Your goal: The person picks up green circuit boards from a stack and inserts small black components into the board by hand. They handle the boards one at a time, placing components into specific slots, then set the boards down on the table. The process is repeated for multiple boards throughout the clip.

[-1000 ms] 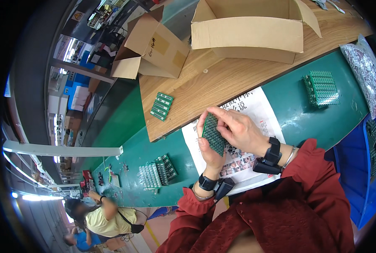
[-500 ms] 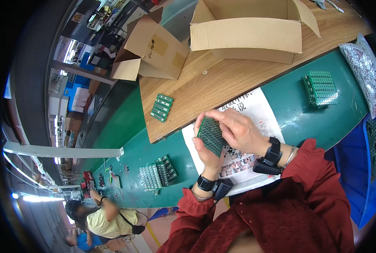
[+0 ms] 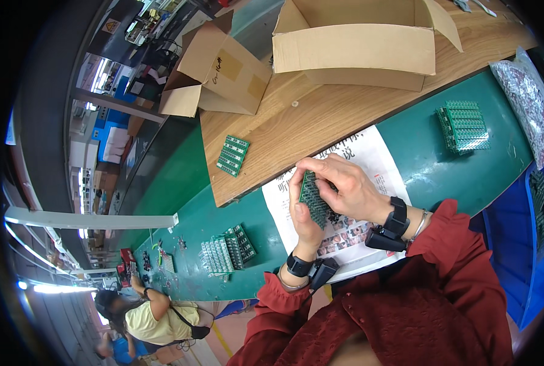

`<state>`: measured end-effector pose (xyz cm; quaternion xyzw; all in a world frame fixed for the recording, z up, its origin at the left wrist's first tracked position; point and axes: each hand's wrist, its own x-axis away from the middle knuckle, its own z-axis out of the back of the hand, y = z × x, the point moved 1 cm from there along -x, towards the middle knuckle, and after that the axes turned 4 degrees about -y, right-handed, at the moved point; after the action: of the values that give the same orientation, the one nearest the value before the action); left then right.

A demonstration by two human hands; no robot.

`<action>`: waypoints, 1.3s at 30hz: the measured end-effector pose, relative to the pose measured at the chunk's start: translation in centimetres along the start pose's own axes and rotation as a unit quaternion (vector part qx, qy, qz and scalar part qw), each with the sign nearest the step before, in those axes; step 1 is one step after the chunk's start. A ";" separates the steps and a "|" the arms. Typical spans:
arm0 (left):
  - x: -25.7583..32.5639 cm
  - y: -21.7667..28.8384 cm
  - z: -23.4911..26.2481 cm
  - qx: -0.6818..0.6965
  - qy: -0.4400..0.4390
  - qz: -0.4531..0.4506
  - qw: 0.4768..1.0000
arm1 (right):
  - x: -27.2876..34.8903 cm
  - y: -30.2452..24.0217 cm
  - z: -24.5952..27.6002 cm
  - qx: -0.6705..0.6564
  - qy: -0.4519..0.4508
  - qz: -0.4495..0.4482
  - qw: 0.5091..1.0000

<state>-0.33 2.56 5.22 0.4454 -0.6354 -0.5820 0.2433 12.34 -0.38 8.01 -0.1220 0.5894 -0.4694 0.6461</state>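
Over the newspaper (image 3: 383,168), your left hand (image 3: 304,224) grips the green circuit-board panel (image 3: 312,200); whether your right hand (image 3: 352,190), at its face, pinches anything, you can't tell. Likely light, stiff, brittle: hold its edges.

Wears dk red top (image 3: 400,299) w/ gathered cuffs (image 3: 447,224), blk wrist straps (image 3: 398,215) w/ boxy units (image 3: 384,239), & silver-col. bangles (image 3: 420,227).

Black handwriting (image 3: 217,71) on cardboard box (image 3: 238,91), black characters (image 3: 347,150) on paper sheet (image 3: 389,163), warning triangle (image 3: 110,25) on dark panel (image 3: 103,40)
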 end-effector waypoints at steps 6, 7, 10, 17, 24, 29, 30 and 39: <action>-0.4 0.8 -0.2 0.051 0.013 0.016 0.998 | 0.2 0.0 0.3 -0.075 -0.002 -0.065 0.995; -0.5 1.1 -0.3 0.055 0.013 0.021 0.998 | 0.1 -0.1 0.2 -0.074 0.006 -0.066 0.995; -0.3 0.4 -0.1 0.029 -0.019 0.035 0.999 | -0.1 -0.1 0.2 -0.064 0.021 -0.068 0.995; -0.3 0.5 -0.1 0.001 -0.029 0.022 0.999 | 0.0 0.1 0.6 -0.077 0.005 -0.090 0.993; -0.2 0.2 0.5 -0.128 -0.034 -0.028 0.991 | -0.1 0.0 0.9 -0.056 0.012 -0.099 0.993; -0.7 -0.2 1.6 -0.232 -0.105 -0.125 0.959 | -0.6 -0.6 1.3 0.078 0.012 0.014 0.997; -0.7 -0.3 1.6 -0.230 -0.104 -0.115 0.961 | -0.6 -0.8 1.3 0.095 0.011 0.014 0.995; -1.0 -0.3 1.7 -0.196 -0.113 -0.107 0.968 | -0.3 0.3 0.8 0.032 0.023 0.012 0.999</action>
<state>-1.16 4.32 4.82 0.3861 -0.4803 -0.7645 0.1889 13.25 -0.28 8.23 -0.0832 0.5904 -0.4831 0.6412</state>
